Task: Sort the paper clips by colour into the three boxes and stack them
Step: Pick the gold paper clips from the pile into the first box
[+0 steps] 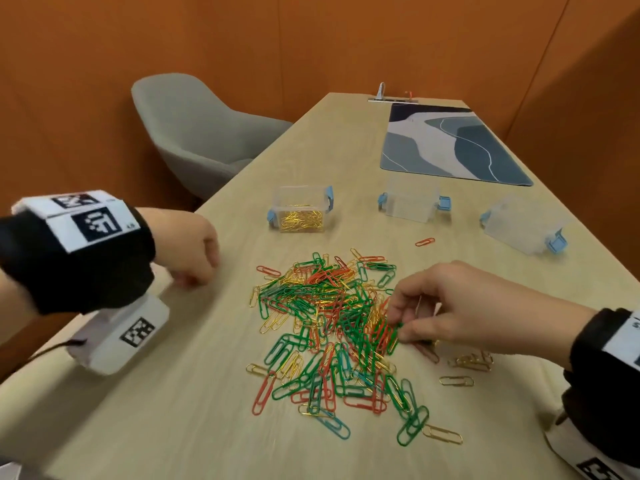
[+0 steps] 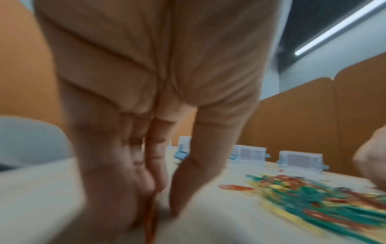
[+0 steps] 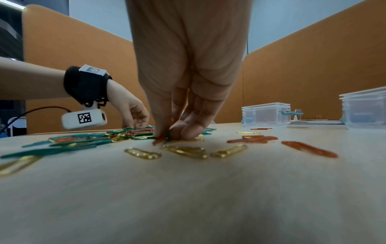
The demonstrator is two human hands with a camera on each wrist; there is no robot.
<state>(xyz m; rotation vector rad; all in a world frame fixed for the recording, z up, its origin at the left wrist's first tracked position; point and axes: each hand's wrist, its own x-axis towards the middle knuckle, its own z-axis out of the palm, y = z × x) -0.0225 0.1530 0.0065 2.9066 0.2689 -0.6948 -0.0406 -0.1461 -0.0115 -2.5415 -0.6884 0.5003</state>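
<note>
Nearest me, loose gold clips [image 1: 456, 381] and a few strays lie on the bench [image 1: 194, 410] just short of the main heap. My right hand [image 1: 446, 308] comes down on the near right edge of the pile of paper clips [image 1: 325, 327], its fingers [image 3: 165, 120] bunched together and pinching a small cluster of green and red clips; in the right wrist view the tips press right into them at the bench surface.

The pile itself is a mixed tangle of green, red and gold, lying in the middle of the bench.

My left hand [image 1: 188, 252] sits at the far left side of the pile, close to the bench edge. Its fingers are curled downward, and the blurred left wrist view shows something orange-red [image 2: 150, 219] between them, likely a red clip, though I cannot tell for sure.

Beyond the pile, a single red clip [image 1: 425, 241] lies apart. Behind it stand three clear boxes in a row: the left box [image 1: 300, 209] holds gold clips, the middle box [image 1: 412, 202] and the right box [image 1: 523, 226] look empty of clips. Farther back lies a blue patterned mat [image 1: 450, 143], and a grey chair [image 1: 194, 133] stands off the bench's left side.
</note>
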